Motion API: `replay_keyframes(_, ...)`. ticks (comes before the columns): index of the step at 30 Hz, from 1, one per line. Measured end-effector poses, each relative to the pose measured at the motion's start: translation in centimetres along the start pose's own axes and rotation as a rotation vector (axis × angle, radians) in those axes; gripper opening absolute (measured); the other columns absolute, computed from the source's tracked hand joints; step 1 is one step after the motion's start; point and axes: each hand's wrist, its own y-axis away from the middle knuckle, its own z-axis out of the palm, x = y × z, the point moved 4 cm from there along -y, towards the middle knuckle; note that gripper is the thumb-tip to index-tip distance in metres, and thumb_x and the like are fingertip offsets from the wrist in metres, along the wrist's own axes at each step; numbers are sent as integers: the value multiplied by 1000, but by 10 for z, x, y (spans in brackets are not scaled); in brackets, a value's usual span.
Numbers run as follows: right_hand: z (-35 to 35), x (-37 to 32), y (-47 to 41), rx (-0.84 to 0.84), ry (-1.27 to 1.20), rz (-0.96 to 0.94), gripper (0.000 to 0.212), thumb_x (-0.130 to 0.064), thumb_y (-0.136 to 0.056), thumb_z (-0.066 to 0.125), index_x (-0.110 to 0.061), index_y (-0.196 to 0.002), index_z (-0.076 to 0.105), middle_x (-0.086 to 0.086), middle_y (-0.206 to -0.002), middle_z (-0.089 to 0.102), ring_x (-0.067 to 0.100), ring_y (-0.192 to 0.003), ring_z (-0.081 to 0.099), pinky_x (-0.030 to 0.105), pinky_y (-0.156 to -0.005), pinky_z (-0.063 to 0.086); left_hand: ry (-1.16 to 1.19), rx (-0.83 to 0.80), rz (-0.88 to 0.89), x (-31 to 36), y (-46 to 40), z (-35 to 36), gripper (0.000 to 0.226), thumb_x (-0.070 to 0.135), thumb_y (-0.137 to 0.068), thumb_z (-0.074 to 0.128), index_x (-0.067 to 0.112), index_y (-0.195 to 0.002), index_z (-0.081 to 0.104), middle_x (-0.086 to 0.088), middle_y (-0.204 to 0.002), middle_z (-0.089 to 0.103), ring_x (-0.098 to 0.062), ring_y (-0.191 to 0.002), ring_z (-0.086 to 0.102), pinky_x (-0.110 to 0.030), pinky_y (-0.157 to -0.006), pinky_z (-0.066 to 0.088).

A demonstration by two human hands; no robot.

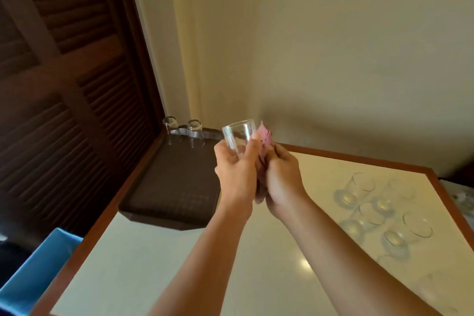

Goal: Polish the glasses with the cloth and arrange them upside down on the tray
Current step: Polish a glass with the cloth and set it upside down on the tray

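My left hand (pixel 237 169) grips a clear glass (pixel 238 136) by its lower part and holds it up above the table. Right beside it, my right hand (pixel 282 174) is closed on a pink cloth (pixel 265 137), which pokes out above the fingers and touches the glass's right side. A dark brown tray (pixel 169 187) lies on the table at the left. Two glasses (pixel 170 127) (pixel 195 132) stand upside down at its far edge. Several more clear glasses (pixel 379 210) stand upright in a group on the table at the right.
The table (pixel 179 264) has a pale top and a wooden rim. A dark louvred door (pixel 64 84) is at the left and a cream wall behind. A blue object (pixel 38 272) sits below the table's left edge.
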Motion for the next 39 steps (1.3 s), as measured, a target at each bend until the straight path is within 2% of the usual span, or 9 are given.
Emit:
replay_keyframes(4, 21, 45, -25, 44, -389, 434, 41, -15, -107, 31, -15, -113, 71, 10, -105, 78, 26, -93, 75, 41, -71, 60, -94, 39, 3, -29, -38, -25, 52, 79, -71, 78, 51, -105, 50, -8, -115, 67, -41, -111, 70, -59, -95, 57)
replay_keyframes(8, 29, 66, -59, 121, -489, 510, 34, -3, -104, 37, -6, -104, 71, 13, -87, 75, 23, -76, 72, 30, -61, 58, -209, 24, 8, -41, -98, -50, 42, 53, -91, 75, 38, -114, 43, -14, -120, 63, -34, -109, 71, -53, -89, 63)
replay_keyframes(13, 15, 87, -96, 152, -541, 498, 26, -8, -103, 49, -2, -95, 72, 11, -89, 73, 19, -83, 74, 26, -74, 63, -462, -69, -319, -70, -211, -84, 80, 33, -73, 92, 27, -139, 47, -13, -138, 54, -29, -105, 71, -34, -65, 63)
replay_keyframes(20, -12, 131, -133, 248, -473, 485, 26, -12, -103, 51, -3, -120, 68, 8, -106, 76, 11, -77, 78, 22, -65, 63, -1431, -401, 206, -67, -323, -56, 60, 25, -84, 84, 16, -133, 52, -9, -122, 56, -30, -104, 60, -46, -84, 57)
replay_keyframes(23, -12, 150, -138, 354, -586, 489, 27, 1, -102, 44, 3, -107, 70, 11, -97, 77, 11, -68, 77, 16, -52, 57, -1630, -635, 226, -86, -348, -39, 55, 21, -86, 82, 16, -133, 55, -11, -115, 61, -31, -99, 64, -48, -87, 60)
replay_keyframes(26, -17, 162, -140, 389, -563, 486, 27, 3, -100, 47, 4, -109, 72, 9, -99, 80, 13, -78, 78, 22, -67, 63, -1726, -767, 240, -98, -363, -24, 52, 16, -80, 84, 14, -127, 61, -11, -110, 68, -31, -95, 66, -47, -86, 60)
replay_keyframes(30, -27, 171, -143, 405, -589, 445, 26, 5, -99, 47, 1, -101, 73, 3, -100, 80, 7, -77, 77, 15, -67, 60, -1745, -820, 230, -107, -382, -9, 42, 14, -79, 83, 10, -118, 66, -10, -97, 66, -31, -88, 66, -41, -77, 57)
replay_keyframes(34, -39, 175, -135, 397, -505, 435, 26, 2, -97, 52, -1, -95, 78, 6, -100, 80, 9, -76, 77, 16, -62, 61, -1750, -801, 177, -113, -393, -9, 68, 14, -78, 88, 10, -139, 57, -16, -128, 64, -35, -107, 65, -40, -84, 53)
replay_keyframes(39, -51, 173, -120, 386, -473, 419, 28, 1, -100, 49, 0, -104, 77, 12, -121, 74, 20, -106, 73, 36, -102, 54, -2084, -680, 403, -93, -363, -9, 82, 52, -78, 83, 21, -145, 46, -14, -148, 45, -42, -135, 48, -55, -100, 49)
